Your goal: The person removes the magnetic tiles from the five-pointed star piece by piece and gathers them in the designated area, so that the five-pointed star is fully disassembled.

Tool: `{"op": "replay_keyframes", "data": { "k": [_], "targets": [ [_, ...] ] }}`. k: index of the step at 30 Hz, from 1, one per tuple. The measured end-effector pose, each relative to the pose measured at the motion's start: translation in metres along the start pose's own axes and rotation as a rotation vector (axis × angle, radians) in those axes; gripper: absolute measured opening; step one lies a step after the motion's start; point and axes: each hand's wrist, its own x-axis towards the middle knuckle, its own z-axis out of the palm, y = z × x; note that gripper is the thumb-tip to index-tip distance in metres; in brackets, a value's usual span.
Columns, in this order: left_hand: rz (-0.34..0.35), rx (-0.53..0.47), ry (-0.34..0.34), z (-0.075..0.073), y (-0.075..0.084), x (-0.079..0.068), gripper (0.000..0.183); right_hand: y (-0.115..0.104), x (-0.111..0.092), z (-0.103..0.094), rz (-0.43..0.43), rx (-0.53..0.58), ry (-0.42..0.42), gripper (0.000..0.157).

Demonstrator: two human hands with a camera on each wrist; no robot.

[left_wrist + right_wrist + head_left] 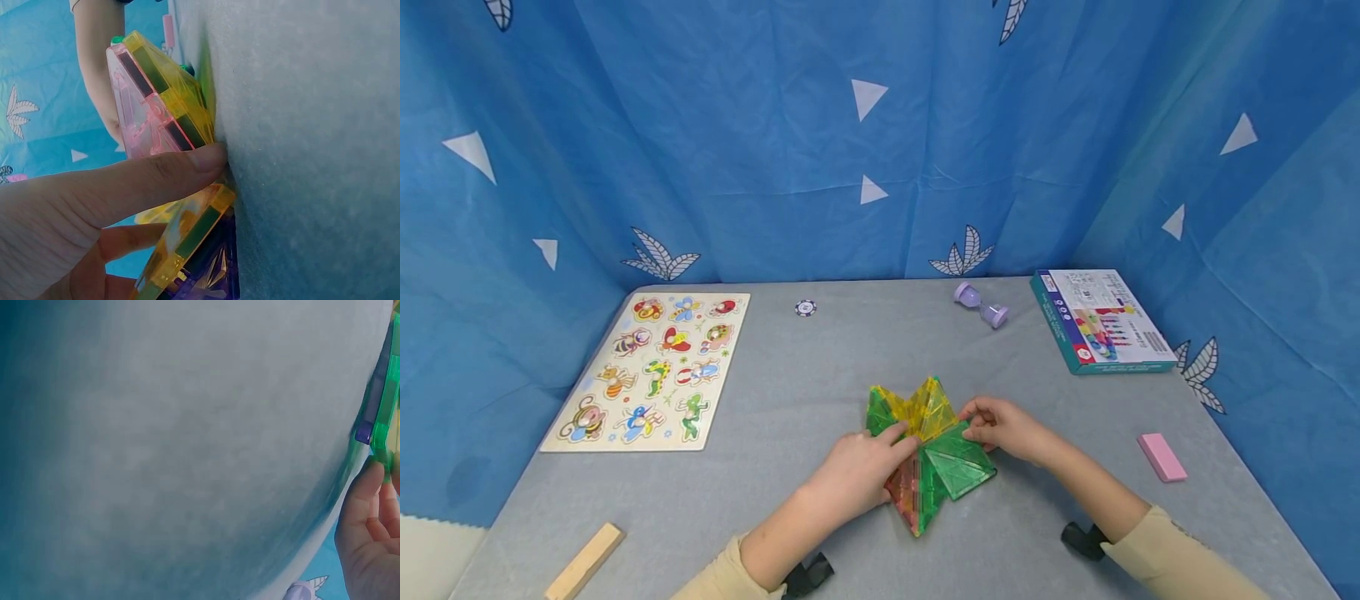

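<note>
A star-shaped build of see-through magnetic tiles [934, 408], yellow, green and reddish, sits on the grey table. On its near left side, my left hand [857, 471] grips it; the left wrist view shows the thumb across the tile edges and the other fingers behind an orange-yellow tile [187, 234]. A pink tile [140, 119] lies against a yellow one there. My right hand [1009, 429] pinches a green tile [385, 403] at the build's right side between thumb and fingers. Beside that tile a purple edge [364, 432] shows. The build's underside is mostly hidden.
An insect puzzle board [655, 371] lies at the left, with a wooden block [585, 562] nearer. Along the back are a poker chip [806, 308], a purple hourglass [981, 305] and a boxed set [1101, 321]. A pink block [1162, 457] lies at the right. Blue cloth [820, 142] surrounds the table.
</note>
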Motion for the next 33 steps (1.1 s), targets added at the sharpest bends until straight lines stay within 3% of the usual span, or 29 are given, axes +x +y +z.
{"op": "replay_keyframes", "data": {
  "k": [10,16,21,33],
  "targets": [
    [-0.014,-0.029,-0.001,0.000,0.002,-0.003,0.069,-0.004,-0.008,0.003,-0.052,-0.183,0.016,0.022],
    [-0.030,-0.016,-0.002,0.001,0.004,-0.004,0.067,-0.013,-0.014,0.004,-0.080,-0.268,0.060,0.011],
    [-0.022,-0.029,-0.009,-0.001,0.004,-0.006,0.064,-0.017,-0.017,0.001,-0.094,-0.274,0.083,0.007],
    [-0.031,-0.176,-0.101,-0.010,-0.008,-0.009,0.068,-0.032,-0.026,-0.010,-0.161,-0.200,0.112,0.010]
  ]
}}
